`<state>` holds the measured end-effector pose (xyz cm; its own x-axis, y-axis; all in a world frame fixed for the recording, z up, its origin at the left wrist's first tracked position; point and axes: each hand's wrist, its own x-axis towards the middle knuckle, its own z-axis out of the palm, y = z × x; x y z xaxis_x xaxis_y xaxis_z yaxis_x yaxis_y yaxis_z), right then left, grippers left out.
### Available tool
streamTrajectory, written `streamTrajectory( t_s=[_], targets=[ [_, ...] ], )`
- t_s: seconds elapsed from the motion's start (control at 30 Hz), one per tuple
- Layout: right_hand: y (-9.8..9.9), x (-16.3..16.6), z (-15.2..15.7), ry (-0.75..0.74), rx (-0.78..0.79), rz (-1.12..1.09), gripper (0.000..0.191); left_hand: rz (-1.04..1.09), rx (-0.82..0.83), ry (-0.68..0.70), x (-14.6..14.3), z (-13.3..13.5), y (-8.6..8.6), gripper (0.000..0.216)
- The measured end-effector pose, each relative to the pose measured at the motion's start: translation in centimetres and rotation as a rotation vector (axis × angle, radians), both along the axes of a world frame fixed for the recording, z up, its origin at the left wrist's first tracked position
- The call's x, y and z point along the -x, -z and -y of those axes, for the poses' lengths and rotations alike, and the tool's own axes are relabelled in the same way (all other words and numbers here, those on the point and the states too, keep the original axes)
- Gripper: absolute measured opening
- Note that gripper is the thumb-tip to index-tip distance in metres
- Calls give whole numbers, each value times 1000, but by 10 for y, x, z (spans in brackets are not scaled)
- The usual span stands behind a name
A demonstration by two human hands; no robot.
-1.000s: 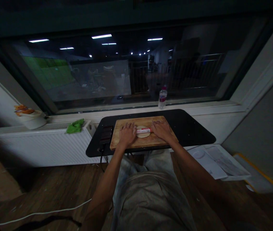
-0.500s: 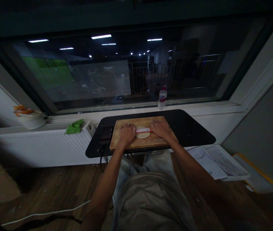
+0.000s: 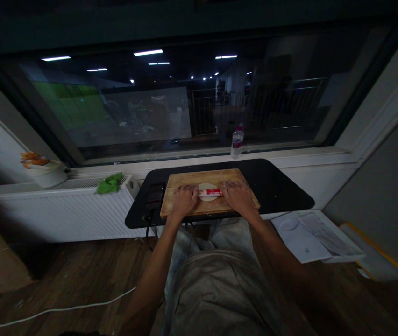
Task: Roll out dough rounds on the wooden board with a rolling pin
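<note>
A thin rolling pin (image 3: 211, 192) with a red and white printed wrap lies crosswise over a flat round of dough (image 3: 209, 198). My left hand (image 3: 185, 198) covers its left end and my right hand (image 3: 236, 195) covers the other, both with palms down and fingers curled over it. Under the dough is a wooden cutting board (image 3: 206, 177) on a black tabletop (image 3: 279, 186). Dough shows above and below the pin. The pin's two ends are hidden under my hands.
Left of the board lies a dark phone (image 3: 156, 195) with a cable (image 3: 147, 235). A water bottle (image 3: 237, 141) stands on the windowsill. On the radiator (image 3: 90, 212) are a green cloth (image 3: 110, 183) and a white pot (image 3: 49, 175). An open white box (image 3: 325, 238) sits low at right.
The rolling pin has rolled slightly toward me across the dough, and a redder part of its wrap now faces up. Both hands have moved with it.
</note>
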<state>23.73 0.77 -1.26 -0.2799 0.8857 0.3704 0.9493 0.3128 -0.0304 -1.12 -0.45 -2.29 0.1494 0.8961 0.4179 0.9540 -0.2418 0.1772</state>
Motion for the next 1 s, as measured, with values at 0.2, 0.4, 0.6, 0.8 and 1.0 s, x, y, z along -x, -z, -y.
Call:
streamTrajectory(
  t_s=[0.2, 0.4, 0.6, 0.8, 1.0],
  targets=[
    [15, -3, 5, -4, -43, -83, 55, -9, -13, -23, -1, 3, 1, 51],
    [26, -7, 7, -27, -63, -121, 60, 8, -1, -3, -2, 8, 3, 47],
    [32, -8, 14, -27, -68, -142, 60, 31, 4, 19, -1, 14, 3, 44],
    [33, -9, 18, -26, -85, -144, 61, 58, -13, 33, -2, 17, 5, 43],
    [36, -9, 20, -35, -105, -157, 61, 72, -36, 35, -3, 19, 6, 41]
  ],
)
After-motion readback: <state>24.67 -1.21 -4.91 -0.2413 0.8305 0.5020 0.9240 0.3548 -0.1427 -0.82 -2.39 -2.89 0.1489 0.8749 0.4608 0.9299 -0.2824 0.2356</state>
